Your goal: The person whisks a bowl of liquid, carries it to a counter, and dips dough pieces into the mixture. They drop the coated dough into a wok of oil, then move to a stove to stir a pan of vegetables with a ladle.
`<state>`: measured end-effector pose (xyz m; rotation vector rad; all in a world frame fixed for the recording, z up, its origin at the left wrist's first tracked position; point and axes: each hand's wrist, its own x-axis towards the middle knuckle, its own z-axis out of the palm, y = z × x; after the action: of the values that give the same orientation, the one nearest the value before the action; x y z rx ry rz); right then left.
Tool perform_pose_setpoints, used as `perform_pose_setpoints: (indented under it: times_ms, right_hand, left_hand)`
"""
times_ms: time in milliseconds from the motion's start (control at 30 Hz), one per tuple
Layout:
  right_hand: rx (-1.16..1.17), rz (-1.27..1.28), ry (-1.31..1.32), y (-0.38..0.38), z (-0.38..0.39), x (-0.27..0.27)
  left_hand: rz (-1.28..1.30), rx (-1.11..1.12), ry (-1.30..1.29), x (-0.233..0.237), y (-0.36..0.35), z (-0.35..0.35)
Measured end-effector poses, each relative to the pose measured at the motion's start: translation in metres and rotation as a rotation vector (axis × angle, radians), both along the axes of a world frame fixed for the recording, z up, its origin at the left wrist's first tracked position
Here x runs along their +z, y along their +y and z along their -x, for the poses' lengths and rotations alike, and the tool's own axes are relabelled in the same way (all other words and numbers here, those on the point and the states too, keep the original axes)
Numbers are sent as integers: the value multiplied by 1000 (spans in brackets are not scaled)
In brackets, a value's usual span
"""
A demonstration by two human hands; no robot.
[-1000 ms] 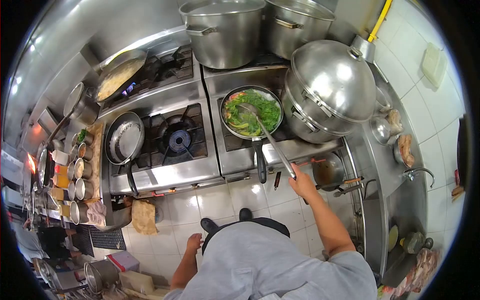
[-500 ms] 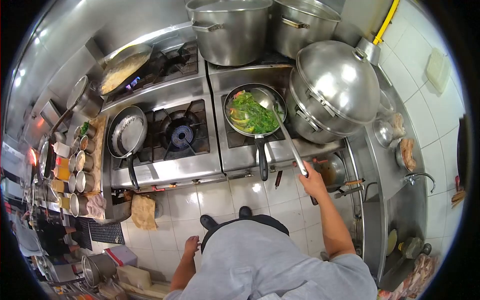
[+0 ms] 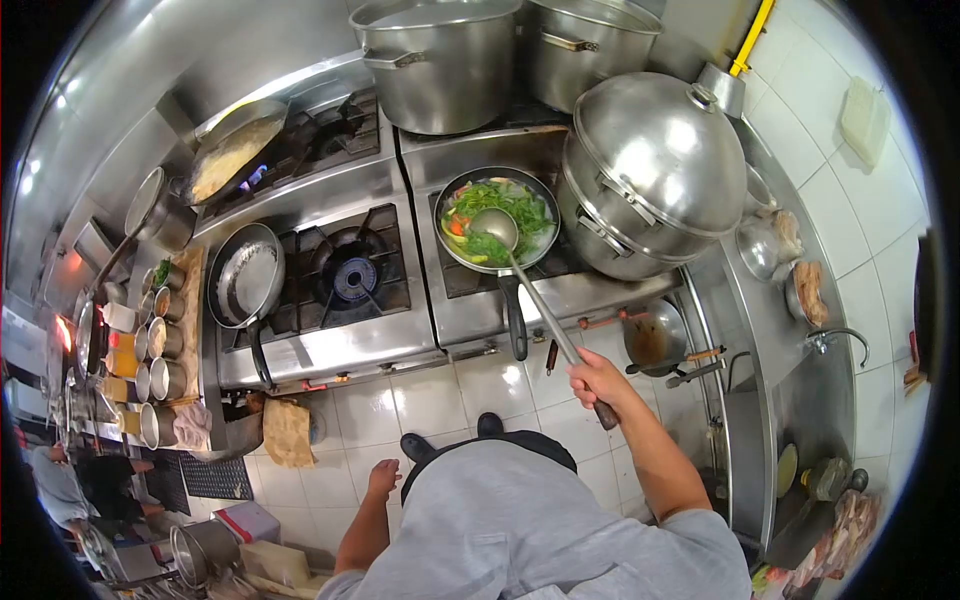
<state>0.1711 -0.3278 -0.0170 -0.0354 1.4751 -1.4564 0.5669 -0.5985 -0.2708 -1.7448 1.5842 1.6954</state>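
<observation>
My right hand point(image 3: 598, 383) is wrapped round the handle of a long metal ladle point(image 3: 540, 305). The ladle's bowl rests among leafy greens with red and yellow pieces point(image 3: 505, 205) in a frying pan point(image 3: 442, 207) on the right stove. The pan's black handle points toward me, and nobody holds it. My left hand point(image 3: 383, 477) hangs low beside my body, over the tiled floor; its fingers look loosely apart and hold nothing.
A lit burner point(image 3: 354, 279) and a second frying pan point(image 3: 247, 276) are on the left stove. Behind stand a pan of food point(image 3: 232, 160), large pots point(image 3: 440, 80) and a domed steamer point(image 3: 650, 160). Seasoning tins point(image 3: 166, 378) line the left. Another person point(image 3: 100, 475) is far left.
My right hand has moved left and slightly down with the ladle. The ladle's bowl has shifted from the pan's right side toward its middle, and the greens have spread.
</observation>
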Motion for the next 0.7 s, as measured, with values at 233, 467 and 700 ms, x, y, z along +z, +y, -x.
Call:
perform_pose_setpoints:
  times_ms: [233,467,700]
  right_hand:
    - [-143,446,-666,-20,20,-20]
    - [-105,124,-65,-36,27,26]
    - [-11,-141,437,-41,49,30]
  left_hand:
    - [-4,29,11,-7,3,-4]
    - [2,-25,10,-14,13,-26]
    - [34,-48,-15,-3,15,-25]
